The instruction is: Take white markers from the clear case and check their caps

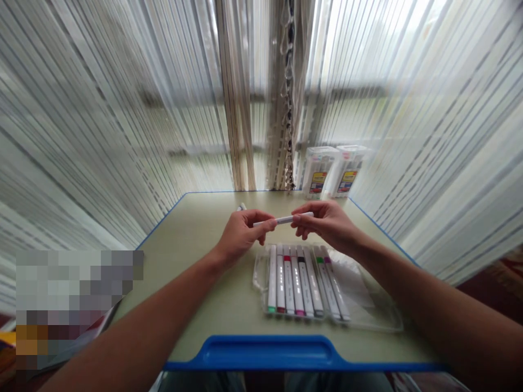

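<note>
Both hands hold one white marker (281,220) level above a small table. My left hand (241,233) pinches its left end with fingers closed. My right hand (327,223) grips its right end, fingers also closed. Below the hands lies an open clear plastic case (368,313) holding a row of several white markers (304,283) with coloured caps. A further white marker (241,207) lies on the table just beyond my left hand.
The pale green table (196,256) has a blue rim with a handle (269,351) at the near edge. Two boxed marker sets (333,171) stand at the far right corner. Striped curtains (122,136) hang close on three sides.
</note>
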`<act>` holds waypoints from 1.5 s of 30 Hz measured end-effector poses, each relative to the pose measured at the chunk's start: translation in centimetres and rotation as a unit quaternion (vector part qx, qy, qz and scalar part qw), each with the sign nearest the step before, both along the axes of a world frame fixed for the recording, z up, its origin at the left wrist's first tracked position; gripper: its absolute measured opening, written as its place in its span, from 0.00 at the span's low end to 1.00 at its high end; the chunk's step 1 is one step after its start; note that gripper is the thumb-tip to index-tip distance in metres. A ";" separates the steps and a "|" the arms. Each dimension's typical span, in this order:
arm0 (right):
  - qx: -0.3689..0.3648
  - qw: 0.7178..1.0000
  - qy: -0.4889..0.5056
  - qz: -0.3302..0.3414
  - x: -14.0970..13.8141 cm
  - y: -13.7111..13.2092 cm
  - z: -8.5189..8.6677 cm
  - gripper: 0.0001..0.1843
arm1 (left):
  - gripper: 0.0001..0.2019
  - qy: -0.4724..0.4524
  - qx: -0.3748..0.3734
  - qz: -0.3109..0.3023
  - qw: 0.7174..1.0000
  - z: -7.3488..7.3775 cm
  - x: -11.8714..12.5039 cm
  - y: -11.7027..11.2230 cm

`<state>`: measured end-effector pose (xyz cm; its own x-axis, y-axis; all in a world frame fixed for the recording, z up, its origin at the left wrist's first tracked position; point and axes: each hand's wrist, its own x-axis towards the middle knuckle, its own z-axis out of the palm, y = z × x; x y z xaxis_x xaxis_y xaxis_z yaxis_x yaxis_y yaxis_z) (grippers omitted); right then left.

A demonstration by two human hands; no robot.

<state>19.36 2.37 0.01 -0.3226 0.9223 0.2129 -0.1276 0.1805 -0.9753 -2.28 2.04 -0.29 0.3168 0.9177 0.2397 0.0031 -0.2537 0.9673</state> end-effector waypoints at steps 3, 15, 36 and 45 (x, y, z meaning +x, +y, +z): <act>0.000 1.000 -0.031 0.002 -0.3 -0.5 0.1 0.18 | 0.15 0.024 0.009 0.003 1.000 0.0 0.1 -0.2; 0.015 0.994 -0.105 -0.016 -0.9 -1.7 1.2 0.18 | 0.16 0.046 0.041 -0.044 0.997 0.4 1.1 -1.4; 0.030 0.995 -0.089 -0.033 -0.4 -1.1 0.9 0.16 | 0.15 -0.025 0.000 -0.012 1.000 0.8 0.7 -1.2; 0.172 0.945 -0.260 -0.101 -0.8 -1.4 0.6 0.19 | 0.16 0.004 0.011 -0.073 0.997 -0.2 1.3 -1.5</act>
